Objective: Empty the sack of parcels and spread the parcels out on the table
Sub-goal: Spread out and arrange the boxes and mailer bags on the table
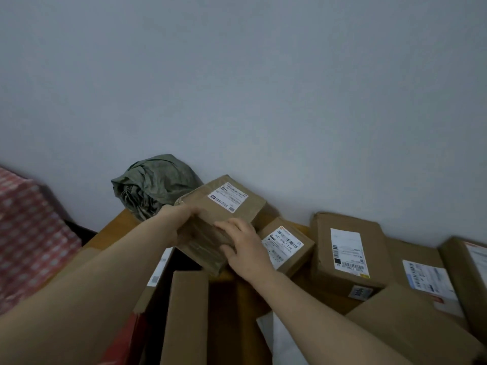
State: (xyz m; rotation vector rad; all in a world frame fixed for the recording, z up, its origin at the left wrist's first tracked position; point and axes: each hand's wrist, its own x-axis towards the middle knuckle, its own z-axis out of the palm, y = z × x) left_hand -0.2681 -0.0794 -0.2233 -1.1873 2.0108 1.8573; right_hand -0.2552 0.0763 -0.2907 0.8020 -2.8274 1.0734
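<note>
Tilted parcel in both my hands, far corner of the table.

The brown parcel (210, 219) sits straight ahead between my hands, tipped up, its long axis running from near-left to far-right toward the wall, label facing up. My left hand (176, 222) is clamped around its left edge; my right hand (245, 248) lies curled over its near face, gripping, and is slightly nearer to me. The crumpled green sack (152, 185) lies just behind it, apparently emptied. A small labelled box (286, 246) touches it on the right, and further parcels (347, 254) crowd that side. I judge bare table (113, 227) on the left the likelier spot.
</note>
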